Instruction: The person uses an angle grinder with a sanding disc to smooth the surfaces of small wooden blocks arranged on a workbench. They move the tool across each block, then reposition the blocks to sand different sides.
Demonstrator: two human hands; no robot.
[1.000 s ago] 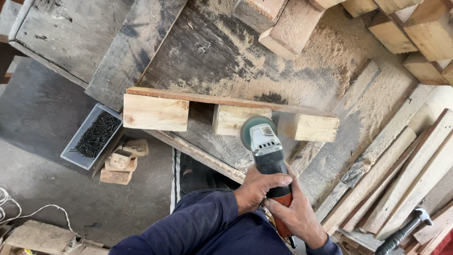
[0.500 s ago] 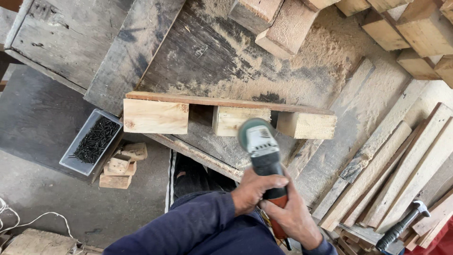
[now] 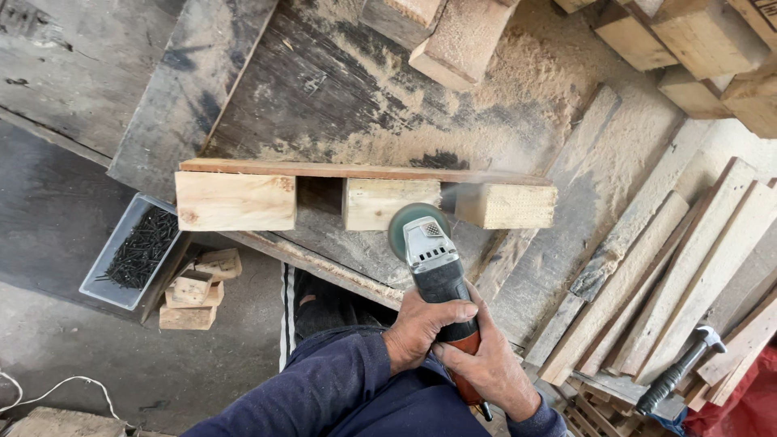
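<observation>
An angle grinder is held in both hands over a dusty, dark workbench. Its round head is set against the near face of a pallet piece, at the gap between the middle block and the right-hand block; the disc itself is hidden beneath the guard, so the exact point of contact cannot be made out. A faint haze of dust is seen just beyond the grinder, blurring the thin top board of the pallet piece there.

The grinder's dark body is wrapped by the left hand, fingers closed over the top. The orange rear handle is gripped by the right hand just behind, and much of that handle is covered by the two hands. Both wrists are covered by dark blue sleeves, cut off by the lower edge of the view.

Beyond the grinder, heaped sawdust is spread over the bench. To the right of the grinder, a stack of rough planks is leaned, and a hammer lies on them, its handle end partly hidden. To the left of the grinder, a grey tray of dark screws is set at the bench edge, with small wood offcuts piled beside it. Further left and lower, a pale cord lies on the floor, cut off at the frame edge.
</observation>
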